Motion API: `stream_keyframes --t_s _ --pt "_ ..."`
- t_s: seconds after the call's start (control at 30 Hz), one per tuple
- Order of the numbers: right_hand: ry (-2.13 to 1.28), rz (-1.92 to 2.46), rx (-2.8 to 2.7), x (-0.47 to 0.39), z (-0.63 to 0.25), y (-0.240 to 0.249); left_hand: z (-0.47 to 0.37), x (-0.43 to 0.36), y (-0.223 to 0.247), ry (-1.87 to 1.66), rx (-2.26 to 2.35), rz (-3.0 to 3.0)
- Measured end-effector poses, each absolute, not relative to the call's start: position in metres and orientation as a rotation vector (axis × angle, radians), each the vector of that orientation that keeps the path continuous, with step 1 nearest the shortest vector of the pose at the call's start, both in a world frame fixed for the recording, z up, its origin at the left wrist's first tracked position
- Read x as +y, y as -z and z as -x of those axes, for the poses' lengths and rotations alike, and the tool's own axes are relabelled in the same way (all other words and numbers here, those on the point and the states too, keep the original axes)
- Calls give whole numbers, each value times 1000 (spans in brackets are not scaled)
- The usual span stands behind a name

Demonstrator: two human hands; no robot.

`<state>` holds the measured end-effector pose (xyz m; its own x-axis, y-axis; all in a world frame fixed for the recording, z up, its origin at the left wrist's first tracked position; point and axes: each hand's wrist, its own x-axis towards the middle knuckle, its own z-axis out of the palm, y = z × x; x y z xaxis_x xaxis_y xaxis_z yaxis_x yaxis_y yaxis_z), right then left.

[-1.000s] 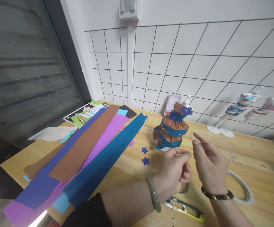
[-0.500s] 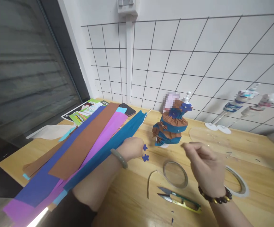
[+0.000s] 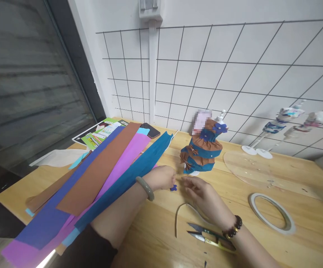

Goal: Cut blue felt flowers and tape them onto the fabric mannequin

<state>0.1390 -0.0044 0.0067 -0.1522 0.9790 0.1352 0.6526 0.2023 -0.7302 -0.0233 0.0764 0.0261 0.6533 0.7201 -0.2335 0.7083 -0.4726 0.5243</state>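
My left hand [image 3: 164, 177], with a grey bangle on the wrist, is closed beside a small blue paper flower [image 3: 173, 188] on the table. What its fingers pinch, if anything, is hidden. Just to the right, my right hand [image 3: 202, 191] has thumb and fingertips drawn together, a small gap from the left; anything between them is too small to make out. Behind both hands stands a little dress form [image 3: 202, 152] in ruffled brown and teal crepe paper with blue flowers. Under the right wrist lie thread snips [image 3: 203, 234], partly covered, and a thin curved strip [image 3: 176, 219].
Crepe paper strips in teal [image 3: 139, 167], brown [image 3: 100, 171], purple and blue lie across the left side. A tape roll [image 3: 271, 213] and a clear round sheet [image 3: 245, 169] are at right. Two small forms [image 3: 275, 124] stand near the wall; a phone [image 3: 152, 130] lies at the back.
My right hand has moved left, close to my left hand, and now covers the nearer tape ring. My left hand shifted slightly right; one of the two small blue flowers is no longer visible.
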Motion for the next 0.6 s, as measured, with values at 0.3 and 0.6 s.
stream_keyframes --t_s 0.3,0.6 --pt "-843 1460 -1759 -4 -138 4 20 77 -22 13 1070 -2202" --pt "-1106 1305 -1507 -1 -131 3 24 87 -25 41 893 -1939"
